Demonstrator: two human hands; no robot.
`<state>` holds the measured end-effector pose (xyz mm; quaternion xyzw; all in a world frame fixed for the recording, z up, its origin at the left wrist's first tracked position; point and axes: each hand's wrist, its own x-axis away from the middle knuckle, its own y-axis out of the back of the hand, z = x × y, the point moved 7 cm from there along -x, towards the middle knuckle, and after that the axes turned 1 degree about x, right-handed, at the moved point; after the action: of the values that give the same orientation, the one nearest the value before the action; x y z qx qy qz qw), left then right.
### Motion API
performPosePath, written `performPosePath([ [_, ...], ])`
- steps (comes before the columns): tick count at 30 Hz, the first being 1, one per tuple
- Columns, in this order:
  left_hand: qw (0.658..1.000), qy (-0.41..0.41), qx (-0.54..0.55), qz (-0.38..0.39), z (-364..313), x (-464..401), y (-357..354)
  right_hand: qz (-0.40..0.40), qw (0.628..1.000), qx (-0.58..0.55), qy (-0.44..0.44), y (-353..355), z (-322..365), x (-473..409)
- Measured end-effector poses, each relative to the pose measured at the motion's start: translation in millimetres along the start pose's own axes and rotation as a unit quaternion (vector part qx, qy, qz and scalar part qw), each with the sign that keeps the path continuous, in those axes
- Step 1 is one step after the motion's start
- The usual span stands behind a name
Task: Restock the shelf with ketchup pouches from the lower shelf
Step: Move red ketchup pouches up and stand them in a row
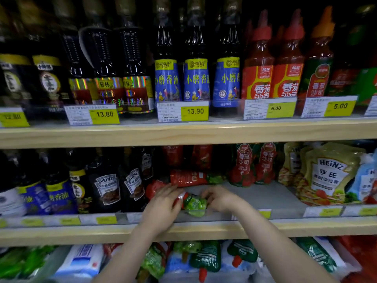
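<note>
Placing a pouch (192, 204) on the middle shelf (265, 197)

Left hand (163, 203) and right hand (219, 198) each pinch an end of it in their grip; next, probably stand it by the red pouch (189, 177) just behind the grip

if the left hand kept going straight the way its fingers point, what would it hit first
Probably the red ketchup pouch lying flat just behind the fingertips of the left hand, which points up and back into the middle shelf while holding a green-ended pouch. Depth is hard to judge.
</note>
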<state>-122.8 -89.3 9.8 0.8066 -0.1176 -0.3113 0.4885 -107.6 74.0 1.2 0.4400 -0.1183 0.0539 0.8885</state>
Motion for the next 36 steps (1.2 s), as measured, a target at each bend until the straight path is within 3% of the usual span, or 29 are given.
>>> performPosePath([
  [4,1.0,0.0,0.015,0.005,-1,-5,-1,-0.084,0.992,-0.062,0.068,18,4,18],
  [8,0.994,-0.08,0.075,0.031,-34,-5,4,-0.138,0.972,-0.152,0.116,32,16,47],
  [14,0.978,-0.144,0.152,0.006,-36,18,26,-0.097,0.958,-0.204,0.176,4,46,74],
  [18,0.984,-0.092,0.152,0.009,-2,43,44,-0.092,0.957,-0.21,0.177,-5,46,68],
  [23,0.986,-0.061,0.143,0.068,0,44,56,-0.129,0.968,-0.151,0.156,1,32,56],
  [29,0.995,-0.004,0.09,0.031,-4,34,37,-0.157,0.964,-0.106,0.187,6,38,46],
  [36,0.991,0.012,0.135,-0.018,5,11,48,-0.182,0.96,-0.075,0.198,15,34,20],
])
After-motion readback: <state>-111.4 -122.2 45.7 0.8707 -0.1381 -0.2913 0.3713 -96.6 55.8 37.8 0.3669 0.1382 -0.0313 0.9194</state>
